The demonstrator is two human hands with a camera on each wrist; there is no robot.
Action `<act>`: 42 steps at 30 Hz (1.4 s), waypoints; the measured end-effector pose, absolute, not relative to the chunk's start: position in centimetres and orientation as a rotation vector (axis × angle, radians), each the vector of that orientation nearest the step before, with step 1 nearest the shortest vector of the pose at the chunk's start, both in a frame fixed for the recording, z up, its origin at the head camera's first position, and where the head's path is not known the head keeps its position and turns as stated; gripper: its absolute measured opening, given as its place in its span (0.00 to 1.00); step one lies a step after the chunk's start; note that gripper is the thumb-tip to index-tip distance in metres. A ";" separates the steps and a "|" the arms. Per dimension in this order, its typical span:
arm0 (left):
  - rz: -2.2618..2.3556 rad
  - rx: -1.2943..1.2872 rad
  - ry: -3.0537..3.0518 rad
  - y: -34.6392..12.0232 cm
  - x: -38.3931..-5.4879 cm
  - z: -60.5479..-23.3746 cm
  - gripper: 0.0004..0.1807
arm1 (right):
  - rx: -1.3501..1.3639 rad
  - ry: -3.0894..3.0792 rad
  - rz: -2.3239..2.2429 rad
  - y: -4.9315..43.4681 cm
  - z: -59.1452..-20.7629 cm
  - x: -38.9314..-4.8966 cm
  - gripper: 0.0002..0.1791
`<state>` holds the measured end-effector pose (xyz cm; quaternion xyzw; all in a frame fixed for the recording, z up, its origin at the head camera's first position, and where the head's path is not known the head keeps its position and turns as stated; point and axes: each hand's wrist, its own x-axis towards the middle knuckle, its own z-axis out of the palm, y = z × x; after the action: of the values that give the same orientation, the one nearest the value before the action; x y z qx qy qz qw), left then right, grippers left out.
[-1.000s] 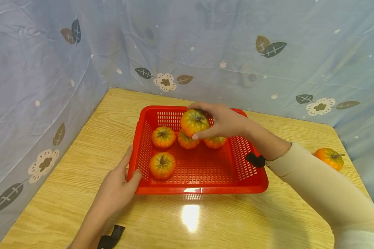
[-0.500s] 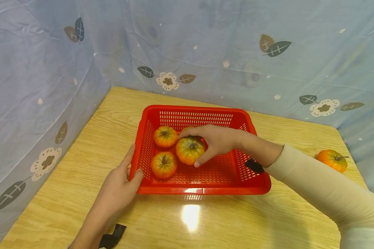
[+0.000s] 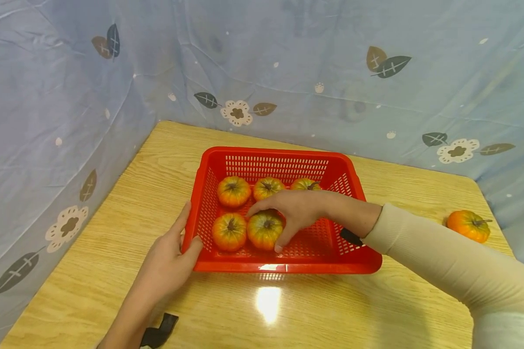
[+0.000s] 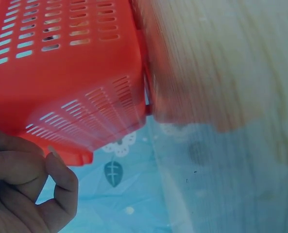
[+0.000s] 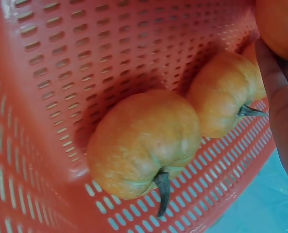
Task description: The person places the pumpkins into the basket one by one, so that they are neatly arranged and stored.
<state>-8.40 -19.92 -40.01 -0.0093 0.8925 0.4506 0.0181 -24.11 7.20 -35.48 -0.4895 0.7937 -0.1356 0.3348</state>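
Note:
A red plastic basket with slotted walls stands on the table. My left hand grips its left rim, thumb on top; the left wrist view shows curled fingers at the rim. Inside the basket, my right hand holds a small orange-green pumpkin from above, low in the front row. Left of it sits another pumpkin, close beside it. Three more form the back row: one at left, one in the middle and one at right, partly hidden by my right hand.
One more pumpkin lies on the wooden table at the far right, beyond my right sleeve. A patterned blue cloth hangs along the back and sides. A black strap is by my left wrist.
My right hand has carried its pumpkin from above the back row forward and down into the front row. The back pumpkins show again. My left hand keeps its hold on the rim.

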 end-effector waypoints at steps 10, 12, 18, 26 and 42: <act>1.396 -0.023 2.778 -20.0 -8.4 -40.0 0.44 | -1.327 2.056 -0.338 7.5 -37.1 -24.1 0.48; 1.397 -0.022 2.777 -20.0 -8.4 -40.1 0.44 | -1.339 2.056 -0.316 7.5 -37.4 -24.0 0.48; 1.398 -0.023 2.774 -19.9 -8.4 -40.1 0.44 | -1.322 2.064 -0.265 7.6 -37.8 -24.1 0.50; 1.393 -0.027 2.773 -19.9 -8.4 -40.1 0.44 | -1.296 2.061 -0.253 7.6 -38.0 -24.1 0.52; 1.410 -0.044 2.753 -19.8 -8.5 -40.0 0.44 | -1.279 2.101 -0.272 7.7 -35.7 -23.7 0.51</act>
<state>-8.45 -19.83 -40.00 -0.0143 0.8897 0.4557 0.0238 -23.72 7.71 -35.67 -0.4885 0.8021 -0.1040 0.3273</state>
